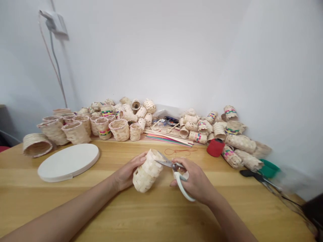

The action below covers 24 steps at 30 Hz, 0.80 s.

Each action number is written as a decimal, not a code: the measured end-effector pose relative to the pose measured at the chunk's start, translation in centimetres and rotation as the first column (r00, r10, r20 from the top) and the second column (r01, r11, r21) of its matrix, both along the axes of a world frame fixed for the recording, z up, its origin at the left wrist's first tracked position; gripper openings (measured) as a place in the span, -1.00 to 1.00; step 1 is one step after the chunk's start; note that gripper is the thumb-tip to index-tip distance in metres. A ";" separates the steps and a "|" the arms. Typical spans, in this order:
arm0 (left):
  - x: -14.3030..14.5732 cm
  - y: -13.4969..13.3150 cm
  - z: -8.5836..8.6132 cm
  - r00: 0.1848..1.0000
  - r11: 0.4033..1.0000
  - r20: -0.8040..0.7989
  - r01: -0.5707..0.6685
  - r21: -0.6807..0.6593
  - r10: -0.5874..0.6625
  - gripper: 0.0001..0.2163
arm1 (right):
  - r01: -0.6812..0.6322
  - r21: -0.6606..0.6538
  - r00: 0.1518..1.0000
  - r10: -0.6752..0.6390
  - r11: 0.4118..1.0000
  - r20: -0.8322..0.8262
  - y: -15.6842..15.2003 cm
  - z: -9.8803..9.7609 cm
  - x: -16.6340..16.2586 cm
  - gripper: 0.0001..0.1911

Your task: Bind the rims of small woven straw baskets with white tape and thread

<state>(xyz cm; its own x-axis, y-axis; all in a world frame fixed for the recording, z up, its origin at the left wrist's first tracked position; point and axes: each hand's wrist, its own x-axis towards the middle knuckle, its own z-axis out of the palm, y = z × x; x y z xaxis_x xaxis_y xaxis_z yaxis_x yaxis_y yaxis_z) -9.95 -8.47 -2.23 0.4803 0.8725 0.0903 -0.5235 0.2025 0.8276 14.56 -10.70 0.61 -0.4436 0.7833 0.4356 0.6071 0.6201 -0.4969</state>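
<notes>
My left hand (127,173) is wrapped round a small pale woven basket (147,171), holding it on its side just above the wooden table (156,218). My right hand (195,181) grips white-handled scissors (176,173). Their metal blades point left and meet the basket's upper rim. Both hands are near the middle of the table, close to me.
Many small woven baskets (121,129) are heaped along the back by the wall, with larger ones (54,129) at the left. A white oval board (68,162) lies left. Coloured strips (168,138), a red spool (215,147), a green dish (268,168) and dark tools (254,174) sit right.
</notes>
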 end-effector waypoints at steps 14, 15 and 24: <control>-0.4 0.5 0.1 0.999 1.000 -0.032 0.019 -0.010 -0.019 -0.59 | -0.033 0.059 0.997 0.029 0.998 0.078 -0.1 0.0 0.0 -0.51; -0.3 0.4 0.1 0.999 1.000 -0.034 0.021 -0.013 -0.021 -0.60 | -0.037 0.065 0.996 0.031 0.997 0.085 -0.2 0.1 -0.1 -0.51; 0.0 0.4 -0.2 1.000 1.000 -0.022 -0.011 -0.008 0.011 -0.58 | -0.044 0.073 0.994 0.037 0.996 0.098 -0.5 0.2 -0.4 -0.53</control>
<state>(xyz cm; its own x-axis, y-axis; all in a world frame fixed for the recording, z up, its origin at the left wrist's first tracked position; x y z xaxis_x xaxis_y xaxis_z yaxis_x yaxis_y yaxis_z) -9.94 -8.08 -2.41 0.4724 0.8783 0.0732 -0.5079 0.2034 0.8371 14.17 -11.18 0.81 -0.5171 0.7306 0.4459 0.6237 0.6784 -0.3883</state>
